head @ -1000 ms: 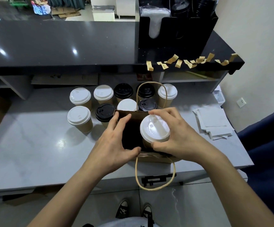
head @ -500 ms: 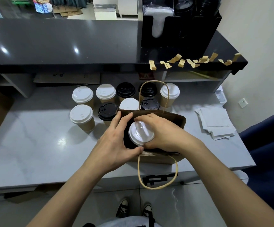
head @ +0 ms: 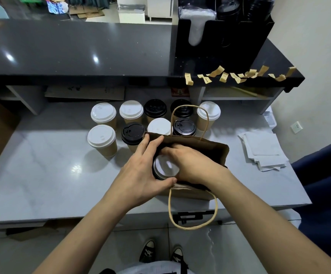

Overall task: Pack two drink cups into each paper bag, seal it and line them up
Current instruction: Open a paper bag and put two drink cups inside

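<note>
On the grey counter [head: 42, 175] the right hand [head: 190, 165] grips a white-lidded cup [head: 165, 166] down inside the open paper bag [head: 210, 149], while the left hand [head: 140, 171] pinches the bag's left rim, other cups [head: 103, 113] standing behind.

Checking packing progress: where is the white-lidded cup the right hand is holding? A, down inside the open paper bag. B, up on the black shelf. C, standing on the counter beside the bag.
A: the white-lidded cup sits below the rim of the paper bag, with the right hand on it.
</note>
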Demonstrator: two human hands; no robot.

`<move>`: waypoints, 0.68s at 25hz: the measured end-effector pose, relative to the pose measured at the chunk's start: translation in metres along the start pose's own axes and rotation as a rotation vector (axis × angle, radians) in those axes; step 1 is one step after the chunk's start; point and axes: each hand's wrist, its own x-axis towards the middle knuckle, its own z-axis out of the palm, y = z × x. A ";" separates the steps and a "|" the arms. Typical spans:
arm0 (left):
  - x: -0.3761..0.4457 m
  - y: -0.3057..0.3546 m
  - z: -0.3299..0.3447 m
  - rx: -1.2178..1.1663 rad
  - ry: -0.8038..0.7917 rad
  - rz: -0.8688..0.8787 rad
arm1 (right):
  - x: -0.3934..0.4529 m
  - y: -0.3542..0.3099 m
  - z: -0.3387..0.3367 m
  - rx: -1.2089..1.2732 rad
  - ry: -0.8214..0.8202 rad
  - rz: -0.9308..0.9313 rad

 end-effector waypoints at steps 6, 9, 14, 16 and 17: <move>0.002 0.001 0.001 0.009 0.010 -0.009 | 0.007 -0.002 -0.006 -0.003 -0.089 0.040; 0.002 0.002 0.000 0.011 0.009 -0.008 | 0.007 -0.005 -0.003 0.003 -0.113 0.036; 0.003 0.002 0.000 0.009 0.004 -0.006 | 0.007 -0.002 -0.001 0.022 -0.107 0.019; 0.004 0.002 0.000 0.009 0.002 -0.011 | 0.005 0.000 -0.001 0.020 -0.111 0.013; 0.004 0.001 0.000 0.007 0.002 -0.013 | 0.004 0.000 -0.001 0.029 -0.106 0.010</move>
